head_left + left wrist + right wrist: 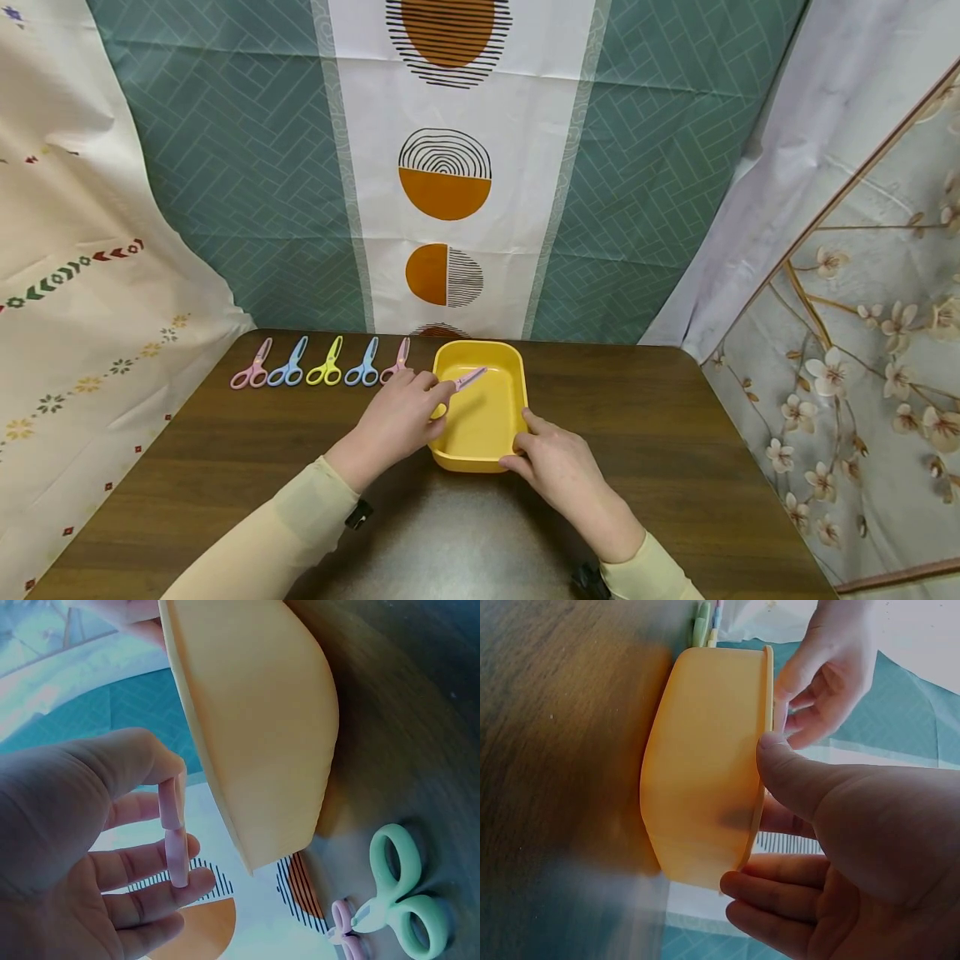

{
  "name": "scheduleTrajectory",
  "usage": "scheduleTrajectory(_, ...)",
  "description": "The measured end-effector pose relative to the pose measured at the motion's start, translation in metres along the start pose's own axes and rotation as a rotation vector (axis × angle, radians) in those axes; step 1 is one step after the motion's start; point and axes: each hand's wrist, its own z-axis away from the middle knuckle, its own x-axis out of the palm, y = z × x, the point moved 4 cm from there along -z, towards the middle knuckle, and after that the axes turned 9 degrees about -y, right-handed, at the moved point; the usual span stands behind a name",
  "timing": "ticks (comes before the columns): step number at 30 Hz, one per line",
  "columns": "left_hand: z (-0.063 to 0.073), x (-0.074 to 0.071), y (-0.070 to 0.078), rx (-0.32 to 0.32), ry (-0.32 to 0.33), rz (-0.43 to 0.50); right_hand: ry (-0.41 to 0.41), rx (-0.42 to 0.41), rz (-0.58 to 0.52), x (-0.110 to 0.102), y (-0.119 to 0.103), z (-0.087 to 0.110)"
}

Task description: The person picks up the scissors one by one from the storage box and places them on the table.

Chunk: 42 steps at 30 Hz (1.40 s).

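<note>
My left hand [397,421] pinches a pair of pink scissors [471,379] above a yellow tray [472,465], blades pointing to the far right. In the left wrist view, the scissors' pink handles [177,840] show between thumb and fingers. My right hand [562,471] grips the tray's near right corner; its thumb presses the rim in the right wrist view. Just left of the tray lies another pair of pink scissors [396,362], partly behind my left hand. The tray's inside shows nothing lying on its visible floor.
Left of the tray, a row along the table's back holds pink scissors [252,367], blue scissors [288,365], yellow-green scissors [326,365] and more blue scissors [363,365]. A patterned curtain [442,167] hangs behind the brown table [637,408].
</note>
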Motion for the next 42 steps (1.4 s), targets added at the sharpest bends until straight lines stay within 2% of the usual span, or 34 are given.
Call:
scheduleTrajectory(4, 0.007, -0.001, 0.000, -0.010, 0.034, -0.008, 0.005, -0.005, 0.004, 0.000, -0.001, 0.001)
scheduleTrajectory(12, 0.019, -0.005, -0.002, -0.005, 0.147, -0.052, 0.002, 0.004, 0.008, -0.001, -0.002, 0.001)
scheduleTrajectory(17, 0.027, -0.007, -0.003, -0.009, 0.206, -0.046, -0.001, 0.006, 0.006, 0.000, -0.001, 0.001)
scheduleTrajectory(25, 0.041, -0.007, -0.005, -0.058, 0.186, -0.054, 0.002, 0.004, 0.013, 0.000, -0.001, 0.000)
scheduleTrajectory(42, 0.071, -0.005, -0.013, -0.119, 0.211, -0.038, 0.018, -0.004, 0.009, 0.000, -0.001, 0.001)
